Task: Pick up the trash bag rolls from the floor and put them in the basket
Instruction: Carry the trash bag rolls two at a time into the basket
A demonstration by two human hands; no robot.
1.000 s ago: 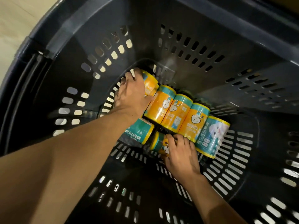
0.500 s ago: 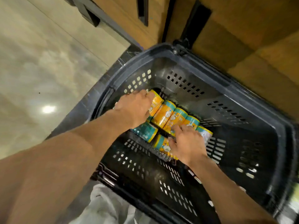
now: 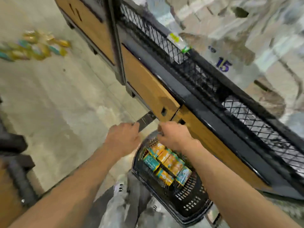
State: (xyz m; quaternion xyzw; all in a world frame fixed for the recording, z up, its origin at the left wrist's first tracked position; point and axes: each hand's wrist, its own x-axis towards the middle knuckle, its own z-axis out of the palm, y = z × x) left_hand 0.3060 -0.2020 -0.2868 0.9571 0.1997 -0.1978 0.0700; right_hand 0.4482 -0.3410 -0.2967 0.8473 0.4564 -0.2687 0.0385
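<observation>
Both hands are hovering over the far rim of the basket [image 3: 195, 209]: the left hand [image 3: 122, 139] is curling its fingers round the flat dark handle [image 3: 145, 120], while I cannot tell whether the right hand [image 3: 175, 137] is gripping anything. Several trash bag rolls [image 3: 166, 163] are lying in the basket, and more rolls on the floor [image 3: 34, 46] are waiting well beyond it, so the handle probably wants a firm, level pull toward that pile.

A shop aisle, probably a supermarket: a black plastic shopping basket [image 3: 195, 206] stands on the pale floor [image 3: 54, 102] beside wood-panelled shelving [image 3: 148, 86] with black mesh fronts [image 3: 202, 78] and blurred wrapped goods [image 3: 230, 66].
</observation>
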